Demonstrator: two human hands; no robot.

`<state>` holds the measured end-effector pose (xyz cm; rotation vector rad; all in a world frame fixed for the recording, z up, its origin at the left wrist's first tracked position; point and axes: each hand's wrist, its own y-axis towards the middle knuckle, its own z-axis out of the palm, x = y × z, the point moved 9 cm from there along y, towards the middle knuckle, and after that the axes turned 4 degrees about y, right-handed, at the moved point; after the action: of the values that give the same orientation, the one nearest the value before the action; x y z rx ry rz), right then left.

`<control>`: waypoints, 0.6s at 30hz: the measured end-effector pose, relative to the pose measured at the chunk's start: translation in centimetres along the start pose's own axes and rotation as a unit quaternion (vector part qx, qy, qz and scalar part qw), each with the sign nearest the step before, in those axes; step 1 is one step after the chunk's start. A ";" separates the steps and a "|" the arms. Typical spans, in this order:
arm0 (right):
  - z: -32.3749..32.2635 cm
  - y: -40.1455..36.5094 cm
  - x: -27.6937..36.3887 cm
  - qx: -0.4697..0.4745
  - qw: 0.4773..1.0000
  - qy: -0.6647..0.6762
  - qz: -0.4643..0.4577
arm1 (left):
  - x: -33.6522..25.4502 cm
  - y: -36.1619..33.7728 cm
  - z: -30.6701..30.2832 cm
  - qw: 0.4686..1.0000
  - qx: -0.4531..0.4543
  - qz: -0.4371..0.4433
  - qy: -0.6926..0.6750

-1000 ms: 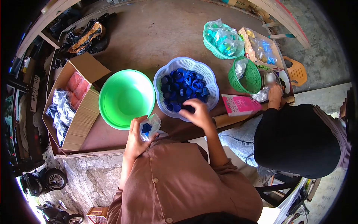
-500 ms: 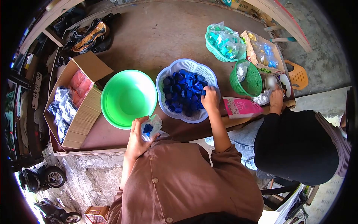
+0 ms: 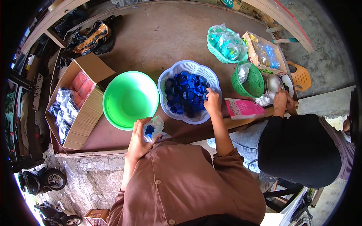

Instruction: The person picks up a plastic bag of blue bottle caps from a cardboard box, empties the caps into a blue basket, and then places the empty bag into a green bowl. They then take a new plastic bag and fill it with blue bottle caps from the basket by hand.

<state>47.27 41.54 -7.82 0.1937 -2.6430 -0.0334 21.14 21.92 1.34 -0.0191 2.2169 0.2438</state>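
Observation:
My left hand is closed around a clear plastic bag, its mouth open and a few blue caps inside. It is just below the green basin. My right hand is over the right rim of a pale lilac basket. Its fingers are curled together against the heap of dark blue plastic caps there; what they pinch is hidden.
A cardboard box of bagged items stands left. On the right are a teal basket of bagged caps, a green basket, a carton and a pink packet. Beside me, a co-worker's hands handle white items.
My right hand has shifted slightly down at the basket's right side. My left hand and bag have barely moved. The co-worker's second hand has come into view.

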 end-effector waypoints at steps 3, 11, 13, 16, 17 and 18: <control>-0.5 -0.3 1.1 -0.031 0.997 -0.044 -0.050 | -0.3 0.1 0.1 1.000 0.004 0.004 0.003; 0.7 0.8 0.2 0.005 1.000 -0.026 -0.005 | 0.0 -0.1 -0.1 1.000 0.003 -0.004 -0.005; -1.0 0.3 0.6 -0.013 0.998 0.049 -0.025 | 0.0 -0.1 -0.2 1.000 -0.003 0.003 0.002; -3.1 -1.0 1.4 0.003 0.928 0.371 -0.027 | 0.3 -0.2 -0.2 1.000 0.001 -0.012 -0.006; -3.9 -1.7 1.9 0.002 0.929 0.369 -0.026 | 0.3 -0.1 -0.1 1.000 0.002 -0.011 -0.008; -4.6 -2.4 2.8 0.004 0.893 0.448 -0.050 | 0.3 -0.1 -0.1 1.000 0.003 -0.007 -0.004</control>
<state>47.33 38.82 -2.55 0.2683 -1.7064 0.0281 20.92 21.86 1.17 -0.0305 2.2087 0.2276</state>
